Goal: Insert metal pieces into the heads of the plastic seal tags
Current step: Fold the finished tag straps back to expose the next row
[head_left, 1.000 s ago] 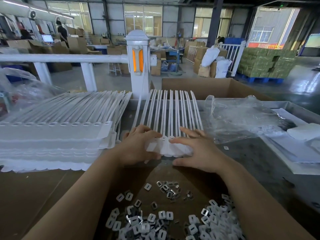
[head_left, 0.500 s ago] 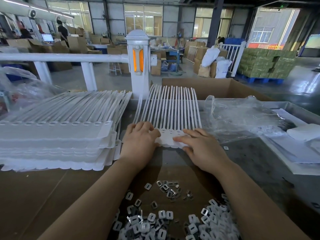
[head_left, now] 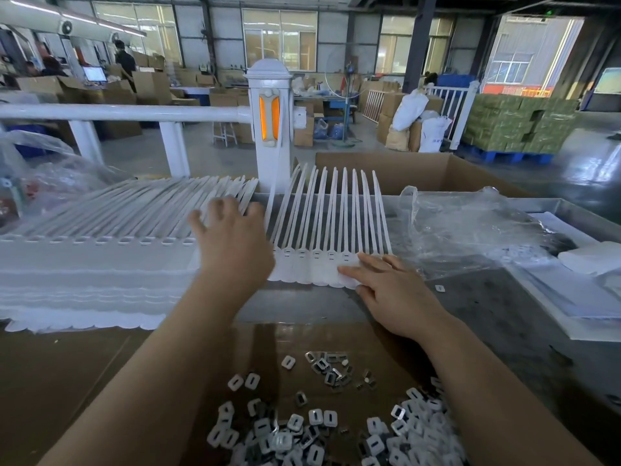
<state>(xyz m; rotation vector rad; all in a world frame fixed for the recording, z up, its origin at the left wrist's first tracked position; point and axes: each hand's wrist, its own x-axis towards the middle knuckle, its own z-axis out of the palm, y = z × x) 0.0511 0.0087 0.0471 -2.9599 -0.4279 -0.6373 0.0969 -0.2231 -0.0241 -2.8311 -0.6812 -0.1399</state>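
**Seal tags spread flat, both hands on the work**

The white plastic seal tags, a joined row of flat scalloped heads with long thin ribbed tails fanning away from the person, lie on the grey metal table between the two hands. The right hand rests palm down on the right end of the row, fingers straight and pressing the heads flat. The left hand reaches forward with fingers spread and loosely bent, over the edge of the tall stack of translucent white tag sheets to the left; I cannot tell whether it touches the stack. Neither hand grips anything.

Nearest the person, small square metal pieces, silvery with slotted centres, lie heaped loosely on brown cardboard. To the right of the tags sits a crumpled clear plastic bag, glossy and wrinkled. Behind the table stands a white post with an orange reflector.
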